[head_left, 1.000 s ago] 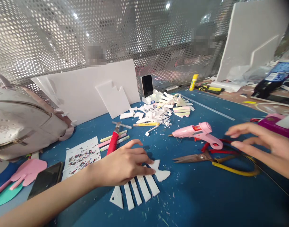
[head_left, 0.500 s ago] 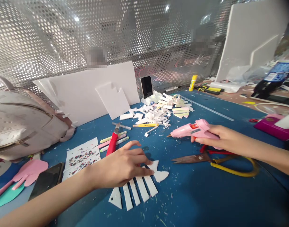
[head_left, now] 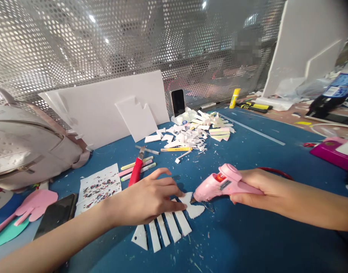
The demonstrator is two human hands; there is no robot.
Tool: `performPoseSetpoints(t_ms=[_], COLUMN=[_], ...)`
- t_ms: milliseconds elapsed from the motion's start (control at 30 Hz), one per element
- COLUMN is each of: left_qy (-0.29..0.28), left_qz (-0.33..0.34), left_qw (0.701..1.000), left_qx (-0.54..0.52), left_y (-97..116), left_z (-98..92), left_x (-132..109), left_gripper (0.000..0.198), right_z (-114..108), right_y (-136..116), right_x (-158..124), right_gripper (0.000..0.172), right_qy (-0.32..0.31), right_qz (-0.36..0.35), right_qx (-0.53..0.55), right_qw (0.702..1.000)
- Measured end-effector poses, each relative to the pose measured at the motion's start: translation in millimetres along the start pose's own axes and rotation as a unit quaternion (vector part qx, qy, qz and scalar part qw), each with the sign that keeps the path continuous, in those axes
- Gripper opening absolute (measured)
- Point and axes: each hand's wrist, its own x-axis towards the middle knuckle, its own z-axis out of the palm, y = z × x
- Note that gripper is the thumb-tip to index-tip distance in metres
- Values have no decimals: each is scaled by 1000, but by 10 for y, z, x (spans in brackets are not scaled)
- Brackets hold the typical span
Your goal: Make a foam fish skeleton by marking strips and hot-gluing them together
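Note:
A white foam fish skeleton (head_left: 174, 227) lies flat on the blue table, with a pointed head, several rib strips and a forked tail piece (head_left: 194, 209). My left hand (head_left: 158, 193) rests over it, thumb and forefinger holding the base of the tail; the palm hides its upper part. In my right hand (head_left: 255, 185) is a pink hot glue gun (head_left: 218, 185), its nozzle low at the tail's right side; whether it touches cannot be told. A red-handled utility knife (head_left: 136, 170) lies just beyond my left hand.
White foam scraps (head_left: 188, 134) and a yellow pen (head_left: 176, 149) lie behind. Pale markers (head_left: 138, 169), a speckled sheet (head_left: 98, 185) and a dark phone (head_left: 57, 212) are left. A backpack (head_left: 32, 144) stands there too. At right sit a magenta box (head_left: 333, 153) and bottle (head_left: 330, 93).
My right hand has brought the glue gun left and down to the foam tail. The scissors seen before are now covered by the hand and gun. My left hand stays in place.

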Motion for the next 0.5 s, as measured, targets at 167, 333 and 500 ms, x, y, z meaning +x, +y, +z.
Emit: performPoseSetpoints(t_ms=[167, 333, 500], left_qy=[3, -2, -10], left_qz=[4, 7, 8], left_qw=[1000, 1000, 1000], left_qx=[4, 12, 12], left_y=[-1, -1, -4], left_z=[4, 6, -1], left_x=[-4, -3, -4], left_gripper=[33, 34, 36], right_z=[16, 2, 20], right_y=[48, -26, -6], right_x=[21, 57, 48], right_gripper=[30, 34, 35], right_qy=[31, 36, 34], right_qz=[-33, -73, -80], right_qx=[-55, -78, -97], right_qw=[997, 994, 992])
